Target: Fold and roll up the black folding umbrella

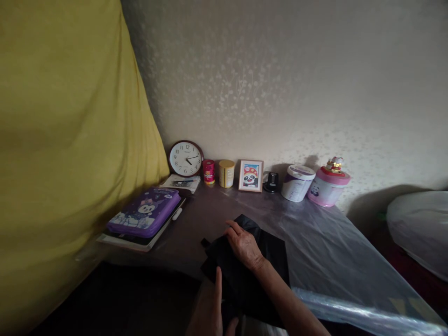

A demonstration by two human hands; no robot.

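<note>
A black umbrella (273,261) lies at the table's front edge, its loose canopy folded in wide panels. A short strap sticks out at its left. From above, my right hand (244,245) grips the cloth near the canopy's far edge, fingers bent over a fold. My left hand (215,305) is at the near end, one finger stretched up along the cloth and the thumb lower down; it seems to hold the bunched lower part. What lies inside that left grip is dark and partly hidden.
A purple pencil case (145,212) lies on books at the left, beside a yellow curtain (70,140). Along the wall stand a clock (186,158), a red can (208,171), a yellow can (227,174), a panda picture frame (251,176) and two tubs (297,184).
</note>
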